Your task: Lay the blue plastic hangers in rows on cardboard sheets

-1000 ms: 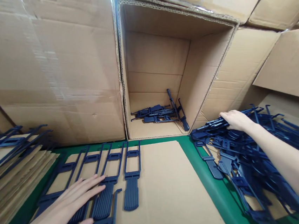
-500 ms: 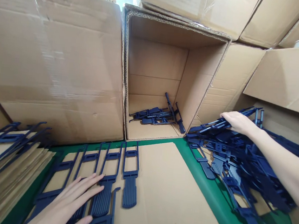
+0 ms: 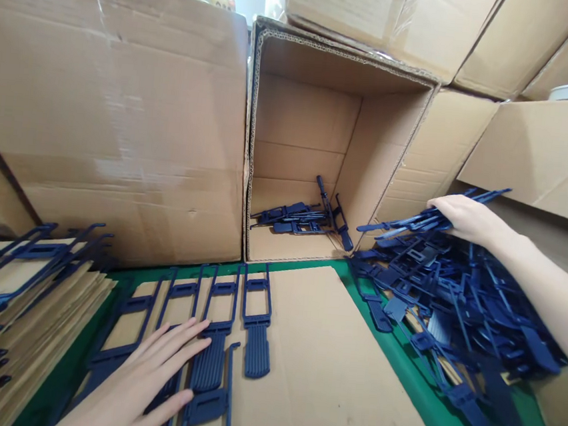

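My left hand (image 3: 147, 377) lies flat with fingers spread on a row of dark blue plastic parts (image 3: 217, 327) laid side by side on a cardboard sheet (image 3: 318, 377). At the right, my right hand (image 3: 467, 218) is closed on a small bundle of blue parts (image 3: 403, 223), raised just above a big tangled heap of the same parts (image 3: 456, 303). An open cardboard box (image 3: 369, 161) on its side stands between the hands at the back, with a few blue parts (image 3: 303, 218) inside.
Large closed cardboard boxes (image 3: 107, 115) wall the back and the left. More boxes (image 3: 546, 144) stand at the right. A stack of cardboard sheets with blue parts (image 3: 14, 301) sits at the far left. The table surface is green (image 3: 390, 357).
My right hand has lifted its bundle of blue parts up off the heap. The left hand stays flat on the row. The view has shifted slightly.
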Demonstrator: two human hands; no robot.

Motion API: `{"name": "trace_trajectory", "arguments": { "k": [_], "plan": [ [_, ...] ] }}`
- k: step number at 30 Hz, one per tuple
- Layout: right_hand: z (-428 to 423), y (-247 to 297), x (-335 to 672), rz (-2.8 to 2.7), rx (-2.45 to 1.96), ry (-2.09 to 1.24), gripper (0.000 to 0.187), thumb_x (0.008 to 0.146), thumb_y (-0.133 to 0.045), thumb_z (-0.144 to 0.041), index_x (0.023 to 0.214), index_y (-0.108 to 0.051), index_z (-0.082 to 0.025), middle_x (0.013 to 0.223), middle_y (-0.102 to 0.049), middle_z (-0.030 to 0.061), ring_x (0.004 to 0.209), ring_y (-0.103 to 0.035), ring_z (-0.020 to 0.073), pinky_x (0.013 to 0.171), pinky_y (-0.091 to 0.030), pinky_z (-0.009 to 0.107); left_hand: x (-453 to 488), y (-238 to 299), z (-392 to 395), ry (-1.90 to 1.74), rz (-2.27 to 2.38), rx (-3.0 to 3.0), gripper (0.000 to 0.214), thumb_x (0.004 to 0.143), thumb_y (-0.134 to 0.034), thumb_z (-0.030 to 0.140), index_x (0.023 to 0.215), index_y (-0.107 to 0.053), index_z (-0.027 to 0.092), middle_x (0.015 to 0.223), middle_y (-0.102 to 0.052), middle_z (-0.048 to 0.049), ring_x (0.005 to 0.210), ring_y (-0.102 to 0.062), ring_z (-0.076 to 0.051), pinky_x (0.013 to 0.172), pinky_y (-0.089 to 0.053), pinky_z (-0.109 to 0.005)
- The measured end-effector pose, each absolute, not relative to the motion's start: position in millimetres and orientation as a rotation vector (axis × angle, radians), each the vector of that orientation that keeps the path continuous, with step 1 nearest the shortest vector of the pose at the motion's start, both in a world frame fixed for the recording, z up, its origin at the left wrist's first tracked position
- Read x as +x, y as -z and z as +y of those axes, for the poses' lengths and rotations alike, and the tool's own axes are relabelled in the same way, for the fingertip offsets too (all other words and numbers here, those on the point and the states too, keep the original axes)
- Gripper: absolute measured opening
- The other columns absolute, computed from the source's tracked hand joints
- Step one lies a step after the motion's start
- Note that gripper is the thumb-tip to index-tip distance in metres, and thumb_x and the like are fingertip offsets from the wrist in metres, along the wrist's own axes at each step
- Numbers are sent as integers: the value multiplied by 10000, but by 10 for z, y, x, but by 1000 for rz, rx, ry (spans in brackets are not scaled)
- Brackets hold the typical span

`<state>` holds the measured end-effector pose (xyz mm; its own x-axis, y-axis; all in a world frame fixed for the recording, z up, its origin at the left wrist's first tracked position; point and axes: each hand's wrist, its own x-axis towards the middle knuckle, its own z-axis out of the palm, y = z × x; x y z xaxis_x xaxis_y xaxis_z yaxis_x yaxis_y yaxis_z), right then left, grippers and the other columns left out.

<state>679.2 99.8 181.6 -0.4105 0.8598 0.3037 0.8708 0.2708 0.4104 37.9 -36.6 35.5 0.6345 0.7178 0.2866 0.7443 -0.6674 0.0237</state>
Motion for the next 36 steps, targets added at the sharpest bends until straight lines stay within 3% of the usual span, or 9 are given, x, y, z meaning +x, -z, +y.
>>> {"name": "trace_trajectory", "arguments": {
  "k": [7, 11, 13, 15, 18, 24, 32, 36],
  "plan": [
    [819, -1981, 6130, -2291, -1581, 701, 375, 692, -635, -210, 1033, -480, -212, 964, -644, 115, 857, -614, 268, 746, -444, 334, 442, -385, -428, 425, -1259, -2755, 522, 907, -517, 431, 1408, -376, 402, 1490, -351, 34, 1322, -418, -273, 1029, -409, -487],
    [737, -2051, 5438, -2146, -1331, 424, 421, 648, -699, -346, 1015, -532, -225, 894, -650, 54, 783, -626, 262, 718, -464, 350, 436, -381, -447, 472, -1305, -2804, 538, 891, -553, 414, 1404, -396, 381, 1490, -355, 22, 1335, -396, -272, 1073, -355, -474],
    [749, -2036, 5101, -2126, -1151, 208, 342, 638, -718, -389, 899, -584, -213, 879, -635, 33, 793, -617, 257, 725, -472, 353, 431, -373, -454, 468, -1330, -2810, 539, 890, -557, 411, 1404, -395, 381, 1490, -355, 21, 1342, -387, -268, 1085, -337, -474],
    [822, -1976, 4830, -2113, -1074, -28, 260, 635, -717, -358, 796, -585, -202, 851, -609, 9, 779, -604, 234, 698, -473, 333, 429, -364, -458, 446, -1339, -2810, 536, 900, -543, 409, 1410, -382, 385, 1494, -349, 23, 1349, -376, -266, 1085, -332, -485],
    [1045, -1826, 4601, -2158, -1109, -192, 257, 629, -686, -278, 849, -578, -201, 797, -585, -23, 714, -577, 191, 637, -456, 294, 433, -355, -461, 429, -1331, -2823, 534, 910, -532, 401, 1418, -369, 378, 1504, -330, 23, 1360, -359, -259, 1098, -320, -480],
    [1646, -1516, 4567, -2380, -1336, -14, 366, 625, -641, -248, 969, -522, -210, 794, -643, -6, 726, -604, 205, 644, -455, 280, 444, -352, -466, 395, -1336, -2815, 543, 927, -497, 423, 1439, -325, 369, 1511, -314, 29, 1374, -336, -256, 1101, -332, -486],
    [2243, -1304, 4325, -2787, -1470, 384, 608, 658, -662, -254, 1230, -467, -189, 1107, -654, 125, 946, -629, 292, 717, -460, 323, 451, -399, -489, 373, -1338, -2818, 568, 932, -493, 402, 1459, -288, 348, 1519, -298, 11, 1376, -328, -262, 1105, -325, -490],
    [2455, -1111, 4222, -2759, -1558, 430, 719, 671, -700, -338, 1318, -434, -172, 1227, -601, 165, 1141, -544, 338, 937, -402, 424, 446, -395, -483, 363, -1340, -2824, 570, 928, -505, 386, 1457, -295, 347, 1519, -299, 3, 1378, -322, -268, 1108, -312, -495]
  ]
}}
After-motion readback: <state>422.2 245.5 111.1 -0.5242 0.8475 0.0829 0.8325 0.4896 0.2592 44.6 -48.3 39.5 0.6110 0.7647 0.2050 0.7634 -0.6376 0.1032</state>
